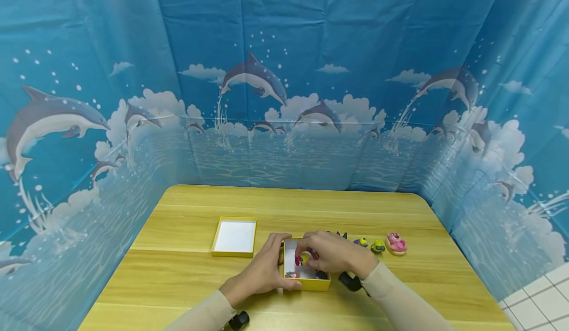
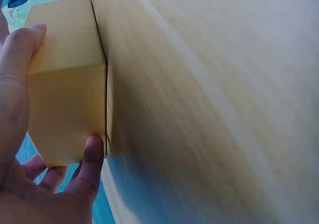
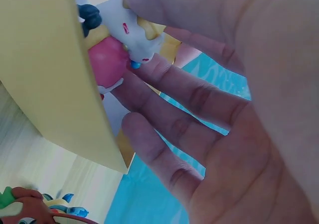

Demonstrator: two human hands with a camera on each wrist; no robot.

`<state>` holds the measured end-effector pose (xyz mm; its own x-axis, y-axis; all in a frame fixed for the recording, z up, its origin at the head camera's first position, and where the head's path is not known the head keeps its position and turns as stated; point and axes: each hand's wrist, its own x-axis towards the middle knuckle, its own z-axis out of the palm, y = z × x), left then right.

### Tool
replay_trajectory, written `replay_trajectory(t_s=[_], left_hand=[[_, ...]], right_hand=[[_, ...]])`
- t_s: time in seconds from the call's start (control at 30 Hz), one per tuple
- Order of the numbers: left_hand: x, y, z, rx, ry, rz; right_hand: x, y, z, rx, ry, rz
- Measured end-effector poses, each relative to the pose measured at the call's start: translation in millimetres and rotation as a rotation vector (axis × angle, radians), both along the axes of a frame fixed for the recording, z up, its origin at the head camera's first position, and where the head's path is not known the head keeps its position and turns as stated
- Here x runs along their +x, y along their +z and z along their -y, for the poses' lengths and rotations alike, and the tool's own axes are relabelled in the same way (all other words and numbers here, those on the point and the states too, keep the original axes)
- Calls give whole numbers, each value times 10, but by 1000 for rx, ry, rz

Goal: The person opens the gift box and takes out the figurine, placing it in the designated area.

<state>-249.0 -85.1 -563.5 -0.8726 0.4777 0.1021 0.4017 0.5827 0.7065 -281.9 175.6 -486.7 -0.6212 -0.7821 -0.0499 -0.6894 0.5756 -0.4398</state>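
A yellow box with a white inside stands on the table. The left hand grips its left side, thumb at the near side and fingers round the far side; in the left wrist view the hand spans the box. Over the opening, the right hand pinches a small figure. In the right wrist view the hand holds that white, yellow and pink figure partly inside the box. Other small items lie in the box's near corners.
A shallow yellow-rimmed lid lies left of the box. Right of it stand a pink figure, a green-yellow one, a yellow and purple one and dark pointed pieces behind the right hand. A dolphin-print curtain hangs behind the wooden table.
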Motion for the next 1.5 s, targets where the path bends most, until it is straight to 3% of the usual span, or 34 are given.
replay_trajectory(t_s=[0.27, 0.67, 1.5], left_hand=[[8, 8, 1, -2, -3, -5], [7, 23, -7, -13, 2, -11], [-29, 7, -3, -28, 2, 4]], right_hand=[[25, 36, -21, -40, 20, -47], [47, 46, -39, -58, -13, -71], [120, 68, -98, -124, -43, -71]])
